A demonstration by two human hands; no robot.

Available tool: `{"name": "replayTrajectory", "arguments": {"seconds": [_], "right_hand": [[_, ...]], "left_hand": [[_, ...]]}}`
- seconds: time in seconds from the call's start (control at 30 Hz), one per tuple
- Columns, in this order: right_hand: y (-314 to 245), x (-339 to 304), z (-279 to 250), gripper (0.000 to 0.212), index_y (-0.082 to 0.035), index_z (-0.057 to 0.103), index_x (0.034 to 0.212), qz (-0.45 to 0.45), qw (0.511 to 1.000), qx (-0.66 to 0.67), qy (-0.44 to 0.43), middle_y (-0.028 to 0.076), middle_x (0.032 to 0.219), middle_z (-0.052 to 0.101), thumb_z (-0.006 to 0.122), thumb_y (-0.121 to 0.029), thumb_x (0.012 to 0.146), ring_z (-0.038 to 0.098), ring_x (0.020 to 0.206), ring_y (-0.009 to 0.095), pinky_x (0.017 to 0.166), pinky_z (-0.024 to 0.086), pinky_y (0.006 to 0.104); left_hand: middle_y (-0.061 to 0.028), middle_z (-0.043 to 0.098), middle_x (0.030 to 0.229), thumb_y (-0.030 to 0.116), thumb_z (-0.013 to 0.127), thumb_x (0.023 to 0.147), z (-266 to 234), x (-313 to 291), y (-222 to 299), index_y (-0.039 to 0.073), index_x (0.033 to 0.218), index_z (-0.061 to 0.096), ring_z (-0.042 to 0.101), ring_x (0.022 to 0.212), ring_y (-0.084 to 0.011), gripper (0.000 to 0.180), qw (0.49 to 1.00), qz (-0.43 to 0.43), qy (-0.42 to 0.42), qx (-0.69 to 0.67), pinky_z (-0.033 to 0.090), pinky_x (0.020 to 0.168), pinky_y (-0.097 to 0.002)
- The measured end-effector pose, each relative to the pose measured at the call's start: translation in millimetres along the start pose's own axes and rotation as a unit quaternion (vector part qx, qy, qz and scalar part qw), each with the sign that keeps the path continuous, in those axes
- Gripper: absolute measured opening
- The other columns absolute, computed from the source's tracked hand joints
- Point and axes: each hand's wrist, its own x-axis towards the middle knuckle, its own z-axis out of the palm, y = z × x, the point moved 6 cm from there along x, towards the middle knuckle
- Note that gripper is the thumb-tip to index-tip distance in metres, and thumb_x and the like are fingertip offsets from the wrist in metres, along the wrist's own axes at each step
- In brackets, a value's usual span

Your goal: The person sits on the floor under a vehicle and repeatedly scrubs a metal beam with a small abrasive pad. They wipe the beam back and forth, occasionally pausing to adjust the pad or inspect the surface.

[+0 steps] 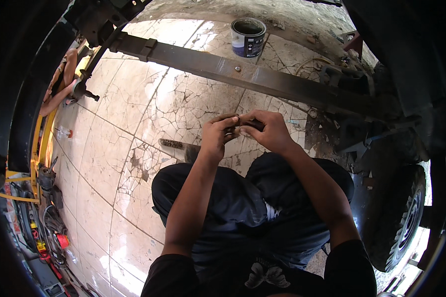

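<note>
My left hand (216,134) and my right hand (270,129) meet in front of my knees, below a dark metal beam. The fingers of both hands are bent and pinched together, fingertips nearly touching. Something small and dark seems to sit between them, mostly covered by the fingers; its kind cannot be made out. Just left of my knees, on the floor, lies a narrow flat piece with a dark speckled end (172,144), partly hidden behind my left forearm and knee.
The long metal beam (203,62) crosses ahead of me. Beyond it stands an open paint can (248,38). A tyre (406,218) is close on my right. Tools and parts (47,218) lie along the left, near a yellow frame (45,136). Another person's bare limbs (63,86) show at far left.
</note>
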Motion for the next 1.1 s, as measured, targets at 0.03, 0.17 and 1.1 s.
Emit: {"name": "replayTrajectory", "arguments": {"seconds": [0.03,0.17,1.1], "right_hand": [[-1,0,1,0.028,-0.007,0.078,0.112,-0.015,1.000,-0.019,-0.003,0.013,0.096,0.078,0.085,-0.017,0.087,0.077,0.086,0.029,0.077,0.059,0.0368],[4,2,0,0.028,-0.008,0.078,0.112,-0.058,0.998,-0.038,0.011,0.013,0.097,0.078,0.085,-0.018,0.086,0.076,0.086,0.031,0.077,0.060,0.0381],[-9,94,-78,0.017,-0.017,0.085,0.109,0.072,0.976,-0.172,0.115,0.007,0.102,0.081,0.079,-0.024,0.095,0.076,0.090,0.019,0.082,0.057,0.0323]], "left_hand": [[-0.0095,0.076,0.100,0.012,0.075,0.092,-3,1,-1,-0.004,0.117,0.073,0.071,0.078,-0.0157,0.030,1.000,-0.004,0.008,0.000,0.057,0.072,-0.0271],[-0.0066,0.075,0.103,0.011,0.073,0.093,-5,8,-7,-0.001,0.118,0.073,0.068,0.081,-0.0137,0.028,0.999,-0.028,-0.012,-0.018,0.056,0.073,-0.0264],[-0.0047,0.073,0.083,0.037,0.087,0.089,6,55,59,-0.004,0.096,0.078,0.061,0.072,-0.0132,0.043,0.948,0.213,0.160,0.172,0.049,0.068,-0.0290]]}}
